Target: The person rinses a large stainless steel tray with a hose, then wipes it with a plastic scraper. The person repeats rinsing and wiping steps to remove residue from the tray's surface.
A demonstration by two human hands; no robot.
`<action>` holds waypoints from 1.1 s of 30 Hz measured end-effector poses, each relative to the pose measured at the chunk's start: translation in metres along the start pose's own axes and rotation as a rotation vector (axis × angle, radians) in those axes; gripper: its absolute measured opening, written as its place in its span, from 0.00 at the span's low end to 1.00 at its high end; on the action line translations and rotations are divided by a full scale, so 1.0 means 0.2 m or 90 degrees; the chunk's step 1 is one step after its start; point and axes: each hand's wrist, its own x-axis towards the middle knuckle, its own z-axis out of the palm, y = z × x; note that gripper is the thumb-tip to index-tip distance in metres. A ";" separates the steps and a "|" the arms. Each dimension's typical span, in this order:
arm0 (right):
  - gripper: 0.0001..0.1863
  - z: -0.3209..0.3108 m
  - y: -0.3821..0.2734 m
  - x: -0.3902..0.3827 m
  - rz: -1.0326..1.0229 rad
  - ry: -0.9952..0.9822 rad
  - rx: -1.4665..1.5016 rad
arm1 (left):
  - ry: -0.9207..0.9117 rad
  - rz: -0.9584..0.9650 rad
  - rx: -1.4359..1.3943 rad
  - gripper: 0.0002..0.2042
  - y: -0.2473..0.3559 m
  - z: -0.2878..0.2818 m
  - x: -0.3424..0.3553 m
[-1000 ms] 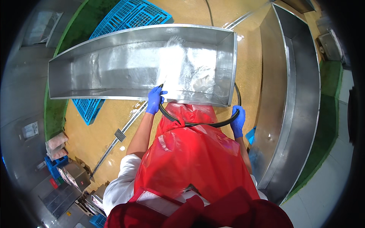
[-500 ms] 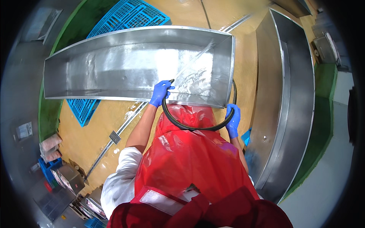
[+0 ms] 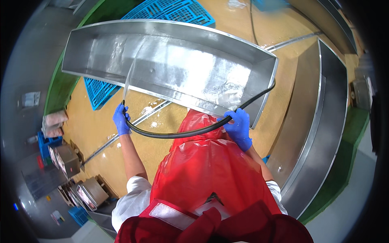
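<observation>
Gripping black hose (image 3: 178, 135) in both blue-gloved hands, held well apart. With left hand (image 3: 120, 118), clamped around hose close to its tip. With right hand (image 3: 238, 127), fingers wrapped over hose farther along, in front of trough's near rim as seen from above. Between hands, sagging toward the body in a shallow curve. From right hand, running up across trough's right end, then out of sight.

Out of the tip at left hand: water stream (image 3: 129, 79), thin, arcing over near rim. Just beyond both hands: steel trough (image 3: 146, 65), long, open-topped, spanning from left of left hand to right of right hand, wet inside. Beyond right hand, on trough bottom, a pale rippled patch (image 3: 227, 95); cannot tell whether only water.

Between forearms, below hose: red apron (image 3: 202, 170). Past left hand, by near rim, and again beyond far wall: blue plastic pallet (image 3: 178, 12), grid-patterned. Under and right of left hand: drain channel (image 3: 144, 117), slanting across wet tan floor (image 3: 97, 141). To right of right hand, well apart: second steel trough (image 3: 304, 121). Far left of left hand: stacked pinkish packages (image 3: 54, 123).
</observation>
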 end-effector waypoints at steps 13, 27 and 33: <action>0.21 0.09 -0.09 0.31 -0.287 -0.157 0.082 | -0.041 0.037 0.012 0.17 -0.01 -0.09 -0.15; 0.22 0.12 -0.04 0.21 -0.197 -0.276 0.018 | -0.181 0.025 0.156 0.15 0.07 0.17 -0.06; 0.24 0.12 -0.04 0.19 -0.187 -0.288 0.003 | -0.339 -0.022 0.166 0.16 0.07 0.34 -0.08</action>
